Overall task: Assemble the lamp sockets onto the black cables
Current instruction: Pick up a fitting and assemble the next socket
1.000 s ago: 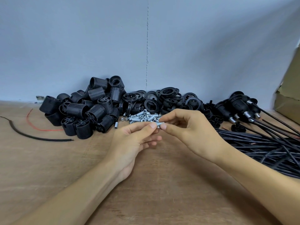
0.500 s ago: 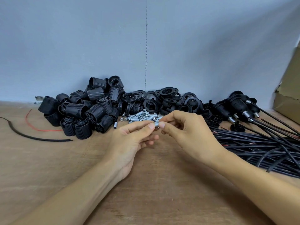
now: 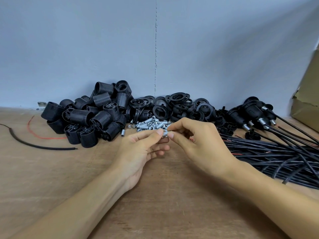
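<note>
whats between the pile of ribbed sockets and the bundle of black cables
In the head view: loose black rings, a heap of small metal tubes, and both hands.

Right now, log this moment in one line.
left hand + right hand: pinching small metal tube | cables: untouched

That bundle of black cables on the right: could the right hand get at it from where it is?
Probably yes. The black cables lie in the open beside the right hand, nothing between, though its fingers are pinching a small metal tube.
</note>
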The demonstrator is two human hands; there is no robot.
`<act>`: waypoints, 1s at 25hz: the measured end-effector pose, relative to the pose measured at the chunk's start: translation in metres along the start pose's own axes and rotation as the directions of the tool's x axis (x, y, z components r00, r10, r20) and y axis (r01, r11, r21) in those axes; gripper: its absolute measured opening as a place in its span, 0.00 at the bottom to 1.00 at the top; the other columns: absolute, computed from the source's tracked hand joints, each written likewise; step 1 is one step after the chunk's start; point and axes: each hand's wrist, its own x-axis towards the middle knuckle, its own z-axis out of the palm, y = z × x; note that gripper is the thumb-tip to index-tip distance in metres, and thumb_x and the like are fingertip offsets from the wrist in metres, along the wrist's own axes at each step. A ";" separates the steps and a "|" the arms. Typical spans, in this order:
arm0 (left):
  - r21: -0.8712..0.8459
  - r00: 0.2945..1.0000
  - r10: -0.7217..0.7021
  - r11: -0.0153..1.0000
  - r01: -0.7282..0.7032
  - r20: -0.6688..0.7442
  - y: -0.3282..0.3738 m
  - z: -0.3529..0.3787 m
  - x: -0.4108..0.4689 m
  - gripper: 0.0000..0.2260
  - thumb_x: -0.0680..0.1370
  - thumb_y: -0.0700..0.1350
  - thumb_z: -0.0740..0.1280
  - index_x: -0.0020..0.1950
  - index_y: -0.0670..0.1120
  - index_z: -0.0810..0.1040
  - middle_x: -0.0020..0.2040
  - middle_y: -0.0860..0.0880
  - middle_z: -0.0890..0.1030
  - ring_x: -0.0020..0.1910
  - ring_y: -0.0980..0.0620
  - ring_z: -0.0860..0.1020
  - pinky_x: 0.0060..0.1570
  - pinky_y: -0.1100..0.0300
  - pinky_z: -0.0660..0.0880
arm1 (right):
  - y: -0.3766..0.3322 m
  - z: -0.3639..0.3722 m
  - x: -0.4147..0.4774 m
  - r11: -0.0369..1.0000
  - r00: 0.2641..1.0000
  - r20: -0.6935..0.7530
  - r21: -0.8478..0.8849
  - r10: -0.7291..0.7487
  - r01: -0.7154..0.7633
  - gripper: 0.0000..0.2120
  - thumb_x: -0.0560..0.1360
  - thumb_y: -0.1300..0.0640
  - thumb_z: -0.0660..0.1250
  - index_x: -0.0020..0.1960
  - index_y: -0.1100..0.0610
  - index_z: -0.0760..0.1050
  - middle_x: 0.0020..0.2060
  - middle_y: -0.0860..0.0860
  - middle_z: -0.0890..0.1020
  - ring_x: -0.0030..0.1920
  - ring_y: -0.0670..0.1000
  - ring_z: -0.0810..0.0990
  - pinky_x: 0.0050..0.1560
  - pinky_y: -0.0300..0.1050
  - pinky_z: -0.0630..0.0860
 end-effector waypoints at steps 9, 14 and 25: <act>-0.013 0.999 -0.046 0.999 0.046 0.011 0.003 0.001 -0.001 0.08 0.68 0.50 0.75 0.40 0.47 0.89 0.39 0.44 0.85 0.34 0.50 0.84 0.34 0.62 0.80 | 0.002 -0.002 0.000 0.977 0.985 0.010 -0.129 -0.170 0.170 0.05 0.77 0.62 0.72 0.51 0.57 0.82 0.42 0.47 0.82 0.44 0.45 0.78 0.48 0.39 0.74; 0.009 0.998 -0.054 0.999 0.054 0.018 0.004 0.001 0.000 0.10 0.68 0.52 0.75 0.40 0.47 0.89 0.39 0.45 0.85 0.31 0.52 0.81 0.33 0.62 0.79 | 0.001 -0.002 0.000 0.990 0.995 0.010 -0.092 -0.103 0.103 0.03 0.78 0.56 0.72 0.52 0.53 0.82 0.41 0.42 0.83 0.45 0.41 0.80 0.48 0.33 0.74; -0.005 0.999 -0.048 0.999 0.048 0.013 0.002 0.001 0.001 0.09 0.70 0.49 0.74 0.43 0.44 0.88 0.44 0.41 0.87 0.33 0.50 0.83 0.33 0.62 0.80 | -0.001 -0.003 0.000 0.999 1.000 0.022 0.033 0.020 -0.021 0.07 0.76 0.60 0.74 0.53 0.52 0.84 0.41 0.40 0.83 0.44 0.44 0.81 0.46 0.38 0.77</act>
